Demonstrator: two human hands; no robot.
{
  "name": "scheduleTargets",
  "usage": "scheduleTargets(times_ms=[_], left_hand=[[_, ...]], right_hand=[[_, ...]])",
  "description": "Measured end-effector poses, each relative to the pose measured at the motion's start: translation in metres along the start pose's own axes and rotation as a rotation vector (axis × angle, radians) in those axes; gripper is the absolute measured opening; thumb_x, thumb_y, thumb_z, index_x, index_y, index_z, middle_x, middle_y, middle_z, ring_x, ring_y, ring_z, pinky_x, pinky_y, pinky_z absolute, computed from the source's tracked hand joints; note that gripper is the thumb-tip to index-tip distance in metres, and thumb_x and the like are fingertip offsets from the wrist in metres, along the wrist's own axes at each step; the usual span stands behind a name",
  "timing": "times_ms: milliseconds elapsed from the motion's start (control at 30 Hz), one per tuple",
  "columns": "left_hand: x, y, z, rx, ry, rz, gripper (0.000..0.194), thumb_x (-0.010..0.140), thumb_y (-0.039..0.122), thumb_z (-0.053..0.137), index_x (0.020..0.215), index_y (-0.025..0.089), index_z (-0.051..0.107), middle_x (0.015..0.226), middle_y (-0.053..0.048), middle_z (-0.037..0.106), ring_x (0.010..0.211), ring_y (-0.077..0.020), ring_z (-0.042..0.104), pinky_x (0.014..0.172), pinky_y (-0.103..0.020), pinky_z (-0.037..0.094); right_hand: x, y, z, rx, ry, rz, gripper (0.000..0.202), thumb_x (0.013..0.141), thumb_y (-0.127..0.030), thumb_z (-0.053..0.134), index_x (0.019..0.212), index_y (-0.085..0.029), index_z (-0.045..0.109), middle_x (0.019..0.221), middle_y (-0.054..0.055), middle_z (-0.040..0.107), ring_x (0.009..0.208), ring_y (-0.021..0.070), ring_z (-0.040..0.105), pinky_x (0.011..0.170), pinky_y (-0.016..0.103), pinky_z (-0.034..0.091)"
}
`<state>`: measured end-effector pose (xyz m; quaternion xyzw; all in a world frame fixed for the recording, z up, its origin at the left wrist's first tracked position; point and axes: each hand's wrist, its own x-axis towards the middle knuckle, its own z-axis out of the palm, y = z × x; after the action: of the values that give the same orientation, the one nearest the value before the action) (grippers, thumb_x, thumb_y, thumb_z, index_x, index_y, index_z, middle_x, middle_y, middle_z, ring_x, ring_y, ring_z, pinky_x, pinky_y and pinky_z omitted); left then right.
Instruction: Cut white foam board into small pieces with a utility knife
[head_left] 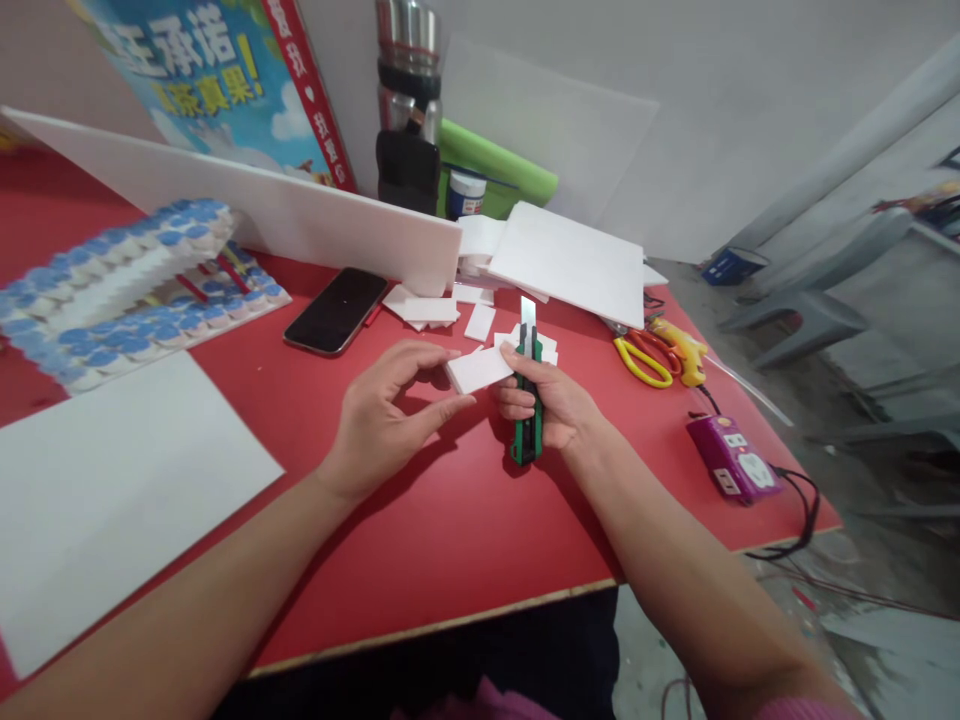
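A small stack of white foam-board pieces [480, 370] is held above the red table between my two hands. My left hand [401, 410] curves its thumb and fingers around the left end of the stack, the thumb tip at its lower edge. At the right end, the thumb of my right hand [551, 395] presses on top. That same hand grips a green and black utility knife [528, 400], its blade out and pointing away from me. Just beyond lie several loose white cut pieces [480, 322], partly hidden by the knife and hand.
A phone [337, 310] lies behind my left hand. Farther left are a blue-and-white tooth model [150, 290] and a white sheet [135, 500]. Right of me sit yellow-handled scissors [643, 365], a yellow glue gun [679, 348] and a purple power strip [735, 460]. White boards [577, 260] lie at the back.
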<state>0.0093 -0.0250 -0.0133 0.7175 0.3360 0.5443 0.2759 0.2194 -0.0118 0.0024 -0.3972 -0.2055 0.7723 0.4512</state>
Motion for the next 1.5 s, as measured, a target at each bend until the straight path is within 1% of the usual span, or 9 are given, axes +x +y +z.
scheduleTargets(times_ms=[133, 333, 533, 733, 833, 933, 1033, 1267, 1500], left_hand=[[0.0, -0.001, 0.0, 0.033, -0.02, 0.031, 0.033, 0.09, 0.031, 0.085, 0.121, 0.024, 0.074, 0.105, -0.007, 0.073, 0.095, -0.0217, 0.072, 0.087, -0.038, 0.063], [-0.003, 0.0, 0.001, -0.055, -0.004, -0.085, 0.045, 0.088, 0.033, 0.087, 0.129, 0.022, 0.071, 0.122, -0.012, 0.073, 0.101, -0.0233, 0.073, 0.094, -0.041, 0.063], [0.0, 0.003, 0.001, -0.154, 0.027, -0.168, 0.033, 0.09, 0.031, 0.083, 0.119, 0.019, 0.074, 0.107, -0.008, 0.075, 0.095, -0.0209, 0.073, 0.088, -0.037, 0.064], [0.004, 0.0, -0.005, -0.074, 0.056, -0.301, 0.021, 0.097, 0.035, 0.075, 0.111, 0.02, 0.077, 0.104, -0.007, 0.079, 0.084, -0.0189, 0.074, 0.076, -0.033, 0.063], [0.006, -0.004, -0.01, 0.118, 0.068, -0.193, 0.017, 0.098, 0.036, 0.072, 0.106, 0.022, 0.077, 0.11, -0.007, 0.078, 0.092, -0.0209, 0.074, 0.08, -0.033, 0.062], [0.007, -0.006, -0.012, 0.273, -0.021, -0.054, 0.014, 0.098, 0.034, 0.071, 0.103, 0.022, 0.075, 0.108, -0.006, 0.078, 0.099, -0.023, 0.073, 0.089, -0.036, 0.06], [0.006, -0.004, -0.009, 0.339, -0.074, 0.019, 0.015, 0.099, 0.034, 0.07, 0.105, 0.021, 0.074, 0.107, -0.007, 0.078, 0.102, -0.0259, 0.072, 0.093, -0.04, 0.057], [0.003, 0.004, 0.003, 0.454, -0.2, 0.12, 0.016, 0.099, 0.035, 0.068, 0.107, 0.021, 0.068, 0.11, -0.011, 0.077, 0.102, -0.0302, 0.071, 0.087, -0.042, 0.056], [0.0, 0.009, 0.005, 0.583, -0.227, 0.094, 0.014, 0.101, 0.034, 0.063, 0.105, 0.021, 0.066, 0.104, -0.01, 0.075, 0.097, -0.0305, 0.068, 0.084, -0.043, 0.052]], right_hand=[[0.0, 0.0, 0.001, 0.005, 0.008, 0.005, 0.043, 0.087, -0.034, 0.091, 0.078, -0.018, 0.052, 0.06, -0.009, 0.049, 0.042, -0.0002, 0.03, 0.034, 0.009, 0.03], [-0.001, -0.001, 0.003, 0.026, 0.036, 0.041, 0.044, 0.088, -0.034, 0.09, 0.077, -0.019, 0.051, 0.058, -0.011, 0.046, 0.04, -0.0004, 0.028, 0.034, 0.009, 0.029], [-0.001, -0.001, 0.003, 0.002, 0.023, 0.015, 0.043, 0.087, -0.034, 0.091, 0.077, -0.018, 0.052, 0.059, -0.01, 0.047, 0.042, -0.0001, 0.028, 0.035, 0.009, 0.029], [-0.001, 0.004, 0.0, -0.119, 0.053, -0.087, 0.049, 0.075, -0.037, 0.098, 0.074, -0.019, 0.053, 0.058, -0.008, 0.049, 0.043, 0.0013, 0.033, 0.035, 0.012, 0.03], [-0.002, 0.007, -0.001, -0.21, 0.122, -0.13, 0.051, 0.072, -0.039, 0.1, 0.07, -0.019, 0.053, 0.056, -0.006, 0.051, 0.043, 0.0035, 0.037, 0.035, 0.015, 0.031], [-0.002, 0.007, 0.0, -0.244, 0.163, -0.128, 0.048, 0.073, -0.038, 0.099, 0.07, -0.019, 0.055, 0.057, -0.005, 0.052, 0.043, 0.0044, 0.04, 0.035, 0.015, 0.032], [-0.001, 0.007, 0.003, -0.248, 0.167, -0.121, 0.045, 0.075, -0.036, 0.098, 0.071, -0.019, 0.056, 0.057, -0.004, 0.053, 0.042, 0.0045, 0.04, 0.035, 0.016, 0.032], [-0.001, 0.013, 0.012, -0.251, 0.165, -0.135, 0.043, 0.077, -0.032, 0.096, 0.068, -0.019, 0.056, 0.054, -0.006, 0.05, 0.04, 0.0046, 0.039, 0.033, 0.017, 0.032], [0.0, 0.019, 0.017, -0.266, 0.138, -0.147, 0.044, 0.078, -0.031, 0.095, 0.066, -0.02, 0.054, 0.053, -0.005, 0.05, 0.039, 0.0059, 0.041, 0.033, 0.018, 0.033]])
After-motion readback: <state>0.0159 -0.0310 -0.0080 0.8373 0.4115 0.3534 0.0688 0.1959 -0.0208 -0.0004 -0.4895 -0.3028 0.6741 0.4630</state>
